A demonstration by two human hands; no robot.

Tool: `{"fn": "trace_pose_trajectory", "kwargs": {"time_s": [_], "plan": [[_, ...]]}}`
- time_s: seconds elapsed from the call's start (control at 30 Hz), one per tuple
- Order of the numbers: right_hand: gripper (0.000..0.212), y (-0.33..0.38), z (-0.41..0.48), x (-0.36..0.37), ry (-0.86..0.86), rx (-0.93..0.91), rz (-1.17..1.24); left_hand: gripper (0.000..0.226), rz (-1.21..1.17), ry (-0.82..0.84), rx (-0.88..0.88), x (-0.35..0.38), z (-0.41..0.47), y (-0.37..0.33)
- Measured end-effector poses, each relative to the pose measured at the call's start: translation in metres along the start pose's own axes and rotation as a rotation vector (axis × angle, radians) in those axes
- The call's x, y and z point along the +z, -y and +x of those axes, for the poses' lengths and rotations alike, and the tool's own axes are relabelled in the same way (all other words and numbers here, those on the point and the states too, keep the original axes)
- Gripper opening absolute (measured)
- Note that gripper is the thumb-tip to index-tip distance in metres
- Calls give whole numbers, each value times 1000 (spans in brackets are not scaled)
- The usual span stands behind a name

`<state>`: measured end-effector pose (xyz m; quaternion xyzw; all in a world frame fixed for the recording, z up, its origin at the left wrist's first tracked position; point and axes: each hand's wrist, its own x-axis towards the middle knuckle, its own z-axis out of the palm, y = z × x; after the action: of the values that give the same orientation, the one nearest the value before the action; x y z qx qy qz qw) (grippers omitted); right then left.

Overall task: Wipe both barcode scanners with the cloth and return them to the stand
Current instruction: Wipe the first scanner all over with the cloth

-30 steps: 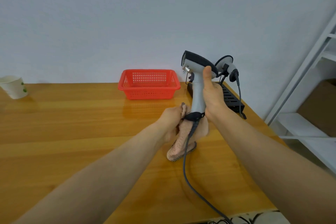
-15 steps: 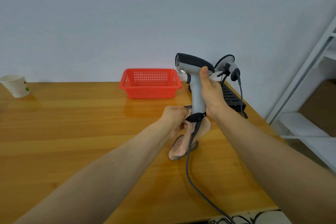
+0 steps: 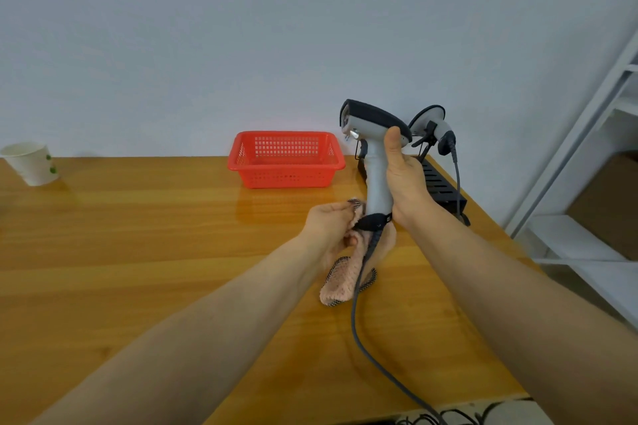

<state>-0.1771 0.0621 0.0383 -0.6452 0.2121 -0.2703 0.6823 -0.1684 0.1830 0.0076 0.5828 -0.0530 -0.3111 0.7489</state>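
At the table, what's in view? Big stuff first. — jo

Blank wall (image 3: 241, 28) behind. Wooden table (image 3: 138, 252) fills most of the view. White shelf unit (image 3: 587, 241) stands off its right edge. — mk

Mid-size? — jo

Red basket (image 3: 286, 179) at the back, near the wall. Black stand (image 3: 440, 185) is just right of it, along the table's right edge. — mk

Where are the units? — jo

One scanner (image 3: 374, 179) is off the stand, held upright in the air over the table, head pointing left. The second scanner (image 3: 443, 134) sits on the stand, behind the first. — mk

Hands? — jo

The right hand (image 3: 405, 179) is wrapped round the grey handle, thumb running up the back to the head. The left hand (image 3: 328, 228) has its fingers bunched on the cloth (image 3: 341, 286), pressing it against the black cap at the foot of the handle. — mk

Cloth detail? — jo

Pink, with a dark checked edge. It hangs below the left hand, lower end down at the table top. — mk

Small bits? — jo

A grey cable (image 3: 357, 321) drops from the cap in front of the cloth and runs over the table to the near edge. A white paper cup (image 3: 31, 164) is at the far left back, well apart from the rest. — mk
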Motion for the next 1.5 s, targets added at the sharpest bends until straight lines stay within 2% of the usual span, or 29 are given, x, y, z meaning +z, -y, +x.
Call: {"fn": "trace_pose_trajectory", "kwargs": {"time_s": [0.07, 0.17, 0.27, 0.33, 0.37, 0.5, 0.73, 0.8, 0.87, 0.93, 1.0, 1.07, 1.1, 1.17, 1.2, 1.37, 1.5], "plan": [[79, -1, 2, -1, -50, -7, -12, 19, 52, -47, 91, -3, 1, 2], [63, 0, 8, -5, -121, -20, -44, 17, 234, -32, 423, -4, -4, 9], [56, -3, 12, -4, -158, -8, -105, 20, 541, 41, 726, 1, -7, 23], [54, -3, 12, -2, -150, 8, -138, 22, 698, -16, 858, -1, -1, 31], [55, -3, 12, -2, -147, 27, -149, 20, 699, -31, 886, -3, 1, 32], [68, -2, 15, -4, -169, 69, -178, 17, 626, 13, 921, -11, 5, 33], [58, -6, 13, -7, -160, 95, -143, 12, 623, 71, 741, -24, 9, 32], [61, -7, 13, -8, -146, 119, -112, 12, 649, 34, 710, -33, 11, 32], [65, -7, 13, -10, -152, 152, -103, 13, 625, -75, 695, -41, 13, 32], [75, -7, 14, -10, -172, 186, -103, 17, 550, -138, 746, -41, 9, 30], [81, -7, 12, -8, -163, 231, -131, 24, 543, -56, 891, -29, 1, 26], [85, -6, 7, -5, -58, 330, -64, 33, 660, 45, 1058, -17, -2, 24], [89, -5, 5, -3, 31, 389, 43, 36, 727, 65, 1093, -14, 0, 23], [94, -5, 2, -1, 163, 434, 236, 41, 810, 48, 1049, -12, 6, 17], [92, -6, 3, 0, 196, 409, 243, 43, 826, 35, 1019, -13, 10, 14], [63, -8, 5, 3, 139, 349, 133, 38, 905, 108, 1064, -18, 15, 17], [70, -10, 10, -3, 160, 385, 199, 35, 975, 203, 1128, -36, 7, 31]]}}
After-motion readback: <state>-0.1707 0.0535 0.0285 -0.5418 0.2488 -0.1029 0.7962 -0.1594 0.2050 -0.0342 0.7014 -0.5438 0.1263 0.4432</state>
